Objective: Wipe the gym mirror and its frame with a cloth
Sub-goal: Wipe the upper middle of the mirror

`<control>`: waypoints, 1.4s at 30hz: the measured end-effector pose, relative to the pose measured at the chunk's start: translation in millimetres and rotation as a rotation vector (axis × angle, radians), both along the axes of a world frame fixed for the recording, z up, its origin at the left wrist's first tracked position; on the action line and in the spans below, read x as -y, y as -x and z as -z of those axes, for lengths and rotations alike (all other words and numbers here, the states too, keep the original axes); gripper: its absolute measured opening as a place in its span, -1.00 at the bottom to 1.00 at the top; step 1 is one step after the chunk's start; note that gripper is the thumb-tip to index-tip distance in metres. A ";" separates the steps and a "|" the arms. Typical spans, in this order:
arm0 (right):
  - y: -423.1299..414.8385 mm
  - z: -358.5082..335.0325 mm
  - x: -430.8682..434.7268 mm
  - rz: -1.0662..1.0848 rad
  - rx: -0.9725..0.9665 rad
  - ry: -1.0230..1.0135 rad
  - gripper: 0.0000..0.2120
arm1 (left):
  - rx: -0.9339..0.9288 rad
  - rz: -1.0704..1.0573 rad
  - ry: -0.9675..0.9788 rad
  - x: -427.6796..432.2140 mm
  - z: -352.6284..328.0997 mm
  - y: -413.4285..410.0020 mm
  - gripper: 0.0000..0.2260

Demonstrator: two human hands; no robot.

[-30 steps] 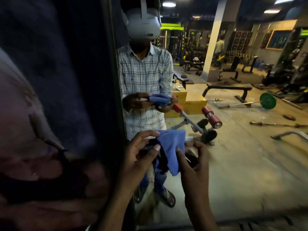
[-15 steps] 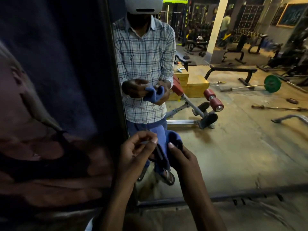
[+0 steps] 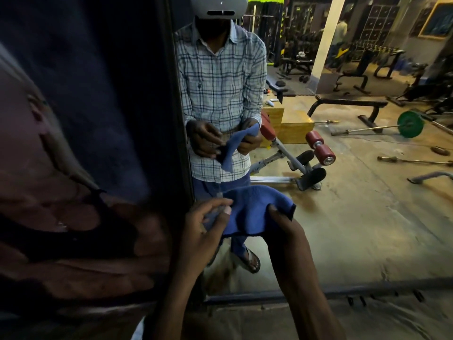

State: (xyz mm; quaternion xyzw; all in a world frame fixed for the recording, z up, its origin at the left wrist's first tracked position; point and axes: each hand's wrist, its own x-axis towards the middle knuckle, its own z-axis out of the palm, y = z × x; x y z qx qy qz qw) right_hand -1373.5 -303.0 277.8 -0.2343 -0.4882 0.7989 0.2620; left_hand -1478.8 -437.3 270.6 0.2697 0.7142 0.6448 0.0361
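Note:
A blue cloth [image 3: 252,209] is stretched between both my hands in front of the gym mirror [image 3: 343,204]. My left hand [image 3: 206,231] pinches its left edge with thumb and fingers. My right hand [image 3: 284,229] grips its right edge, with a corner sticking out past the thumb. The mirror's dark frame runs upright [image 3: 177,133] just left of my hands and along the bottom [image 3: 318,289]. The cloth is held off the glass. In the mirror I see the reflection of a person in a checked shirt holding the same cloth.
A dark blurred wall picture [image 3: 73,168] fills the left side beside the frame. A grey floor mat [image 3: 367,317] lies below the mirror. The glass reflects an incline bench with red rollers [image 3: 318,150], a barbell with a green plate [image 3: 410,123] and a yellow box [image 3: 291,126].
The camera tilted further down. My hands moved apart and spread the bunched cloth out wide between them.

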 end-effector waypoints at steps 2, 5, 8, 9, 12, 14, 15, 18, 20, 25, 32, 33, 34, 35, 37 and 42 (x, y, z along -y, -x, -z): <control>4.4 -1.6 2.6 -0.013 0.044 -0.037 -0.53 | 0.118 0.060 -0.046 -6.6 -4.4 -7.9 -0.87; 8.8 2.4 4.9 -0.028 0.072 -0.080 -0.53 | 0.206 0.078 -0.137 -9.9 -5.6 -11.4 -0.80; 6.9 8.3 5.7 -0.021 0.035 -0.138 -0.77 | 0.186 0.060 -0.149 -8.1 -1.0 -9.1 -0.63; 4.8 8.7 7.2 -0.007 0.034 -0.165 -0.79 | 0.176 0.066 -0.148 -7.8 -1.2 -9.2 -0.63; 6.0 12.9 9.5 0.033 0.050 -0.235 -0.79 | 0.139 0.085 -0.152 -9.1 -1.1 -11.9 -0.65; 9.7 10.9 8.0 0.032 0.049 -0.224 -0.69 | 0.124 0.090 -0.180 -9.9 -0.8 -11.4 -0.69; 10.8 9.2 6.4 0.006 0.032 -0.183 -0.64 | 0.125 0.089 -0.191 -10.1 -1.1 -10.1 -0.71; 15.1 9.3 3.8 -0.077 0.021 -0.034 -0.56 | 0.149 0.117 -0.196 -10.4 -5.0 -6.9 -0.71; 19.5 8.1 7.2 -0.094 0.053 -0.003 -0.48 | 0.146 0.109 -0.193 -9.9 -6.4 -2.8 -0.71; 24.1 2.9 5.1 -0.108 0.019 0.137 -0.58 | 0.114 0.081 -0.189 -9.3 -10.7 5.5 -0.66; 53.0 -15.0 5.6 0.485 -0.135 0.291 -0.35 | 0.073 0.122 -0.213 -10.5 -27.8 29.3 -0.57; 59.7 -31.1 7.6 0.334 -0.202 0.335 -0.37 | 0.047 0.125 -0.207 -10.3 -34.5 33.6 -0.57; 61.7 -42.1 4.7 0.238 -0.290 0.377 -0.32 | 0.021 0.124 -0.210 -9.7 -44.6 37.9 -0.59; 61.6 -47.4 -0.1 0.176 -0.289 0.313 -0.33 | -0.022 0.117 -0.208 -7.9 -56.7 42.4 -0.59; 61.9 -69.0 -19.4 0.395 -0.110 0.147 -0.63 | -0.192 0.079 -0.199 -1.4 -85.5 53.7 -0.59; 41.4 -162.7 -44.8 0.309 -0.259 -0.465 -0.77 | -0.703 -0.061 -0.134 24.7 -178.2 96.0 -0.58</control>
